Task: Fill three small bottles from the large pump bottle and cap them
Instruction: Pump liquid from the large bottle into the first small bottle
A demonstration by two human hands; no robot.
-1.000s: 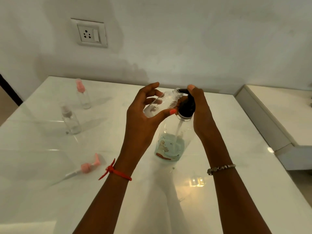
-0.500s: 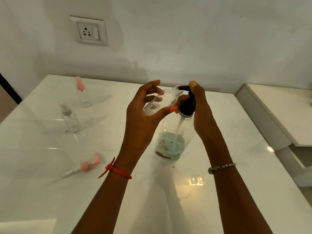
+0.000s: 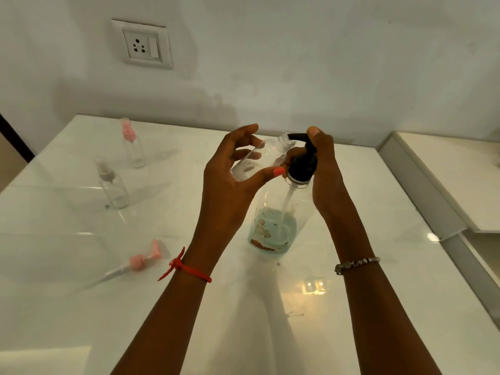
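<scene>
1. Over toward the back-left corner of the tabletop, two small bottles are standing upright with their tops on. The nearer one is the clear-capped small bottle. The pink-capped small bottle sits behind it, closer to the back edge, and the two aren't touching.
2. Closer to the front-left there's a loose pink pump cap lying on its side, with its tube pointing at the left edge.
3. The left hand, with a red thread on the wrist, is curled round the open small bottle. It's up off the tabletop and tilted, mouth right at the black nozzle.
4. The large pump bottle stands about mid-tabletop, with only a bit of blue-green liquid at the bottom.
5. The right hand is wrapped round the black pump head with a fingertip on top. That wrist has a beaded bracelet.
6. Past the right edge there's a white side counter.
</scene>
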